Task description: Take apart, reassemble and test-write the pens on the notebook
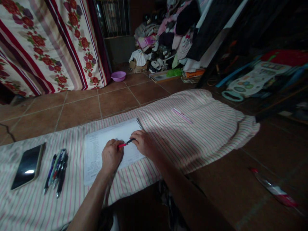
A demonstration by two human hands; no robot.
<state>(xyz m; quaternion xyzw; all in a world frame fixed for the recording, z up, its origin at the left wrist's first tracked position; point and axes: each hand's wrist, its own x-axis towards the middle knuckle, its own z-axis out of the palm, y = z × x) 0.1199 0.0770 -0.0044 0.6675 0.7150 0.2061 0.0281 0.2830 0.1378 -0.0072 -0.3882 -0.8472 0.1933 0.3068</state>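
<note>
Over a spiral notebook page (113,134), my left hand (112,155) pinches the red part of a pen (122,145). The black part of the pen (130,140) is between the fingers of my right hand (144,144). Both parts lie nearly in line, meeting or almost meeting between my fingertips; I cannot tell whether they are joined. Printed text runs down the page's left side. A bunch of several pens (56,171) rests on the striped cloth (74,154) to the left. Right of the notebook lies a pink pen (182,115).
A phone (28,168) lies at the far left of the cloth. Beyond are a tiled floor (113,102), a purple basin (118,76), a flowered curtain (43,41) and piled clothes (166,35). A red-and-clear object (274,189) is on the floor at right.
</note>
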